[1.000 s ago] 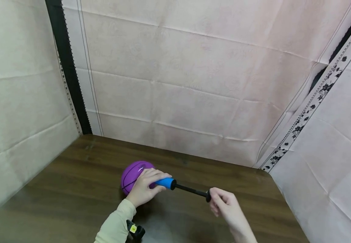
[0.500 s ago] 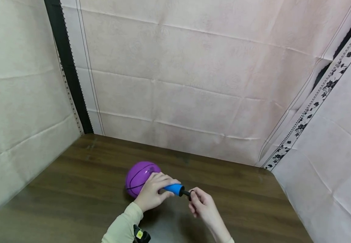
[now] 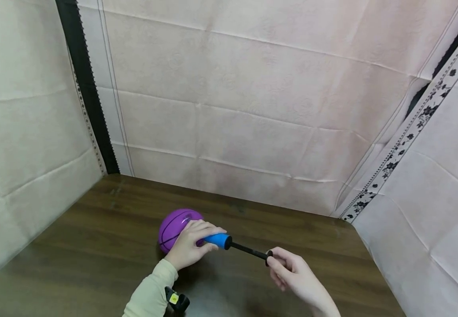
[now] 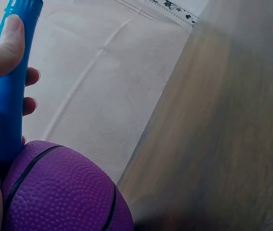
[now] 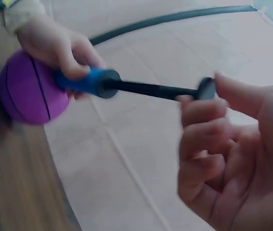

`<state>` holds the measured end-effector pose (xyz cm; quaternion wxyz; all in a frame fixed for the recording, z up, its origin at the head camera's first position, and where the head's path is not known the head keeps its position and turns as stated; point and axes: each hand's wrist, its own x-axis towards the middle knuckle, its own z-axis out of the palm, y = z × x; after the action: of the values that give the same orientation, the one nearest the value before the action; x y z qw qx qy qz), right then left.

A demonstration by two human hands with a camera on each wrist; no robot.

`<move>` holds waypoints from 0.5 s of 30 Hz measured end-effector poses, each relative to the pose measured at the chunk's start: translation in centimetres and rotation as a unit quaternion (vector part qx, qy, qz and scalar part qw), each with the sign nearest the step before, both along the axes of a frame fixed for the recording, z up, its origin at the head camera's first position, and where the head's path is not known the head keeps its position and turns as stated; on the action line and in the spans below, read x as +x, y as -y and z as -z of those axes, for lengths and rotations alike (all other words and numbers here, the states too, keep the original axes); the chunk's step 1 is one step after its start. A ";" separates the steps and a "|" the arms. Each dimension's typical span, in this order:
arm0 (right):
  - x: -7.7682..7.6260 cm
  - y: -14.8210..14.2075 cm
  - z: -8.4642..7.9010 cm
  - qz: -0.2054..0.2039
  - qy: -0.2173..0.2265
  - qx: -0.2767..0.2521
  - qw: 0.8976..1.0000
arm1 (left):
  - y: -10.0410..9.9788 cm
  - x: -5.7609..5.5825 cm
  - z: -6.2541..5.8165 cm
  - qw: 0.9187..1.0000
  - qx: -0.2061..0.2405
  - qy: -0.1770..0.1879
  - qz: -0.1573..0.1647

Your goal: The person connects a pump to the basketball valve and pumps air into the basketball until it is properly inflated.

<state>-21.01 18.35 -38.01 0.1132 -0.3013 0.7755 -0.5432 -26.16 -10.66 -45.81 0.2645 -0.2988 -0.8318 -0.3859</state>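
Observation:
A blue hand pump (image 3: 218, 240) is gripped by my left hand (image 3: 191, 244), with fingers and thumb wrapped round its barrel in the left wrist view. The barrel's far end meets a purple ball (image 3: 170, 229) with black seam lines, like a small basketball. Whatever joins pump and ball is hidden. A long stretch of the black pump rod (image 3: 249, 250) shows outside the barrel. At the rod's end, my right hand (image 3: 294, 273) pinches the black pump handle (image 5: 205, 89) between thumb and curled fingers.
Brown wood-grain table (image 3: 106, 246) lies under the hands. Pale creased cloth (image 3: 229, 101) hangs behind it and along both sides, with a floral strip (image 3: 395, 154) at the right. A black wrist device (image 3: 178, 301) sits by the left sleeve (image 3: 151, 286).
The rod went into the barrel as my right hand moved left, then came out again as that hand drew back right. My left hand and the ball shifted slightly right, then back.

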 end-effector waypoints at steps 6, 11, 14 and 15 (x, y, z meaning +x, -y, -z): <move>-0.7 1.6 1.5 0.018 0.018 0.011 1.000 | -0.6 0.1 0.3 0.999 -0.020 -0.021 -0.018; -1.3 4.4 3.4 0.085 0.058 0.024 0.994 | -1.5 -0.1 0.7 0.995 -0.060 -0.074 -0.020; -1.5 4.7 3.8 0.097 0.062 0.027 0.993 | -1.7 -0.2 0.8 0.994 -0.061 -0.089 -0.005; -1.5 4.7 3.7 0.098 0.058 0.032 0.993 | -1.6 -0.2 0.9 0.994 -0.058 -0.090 0.002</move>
<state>-22.47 13.69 -41.71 0.1139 -0.1883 0.8104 -0.5429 -26.35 -9.04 -46.71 0.3196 -0.3489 -0.8249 -0.3091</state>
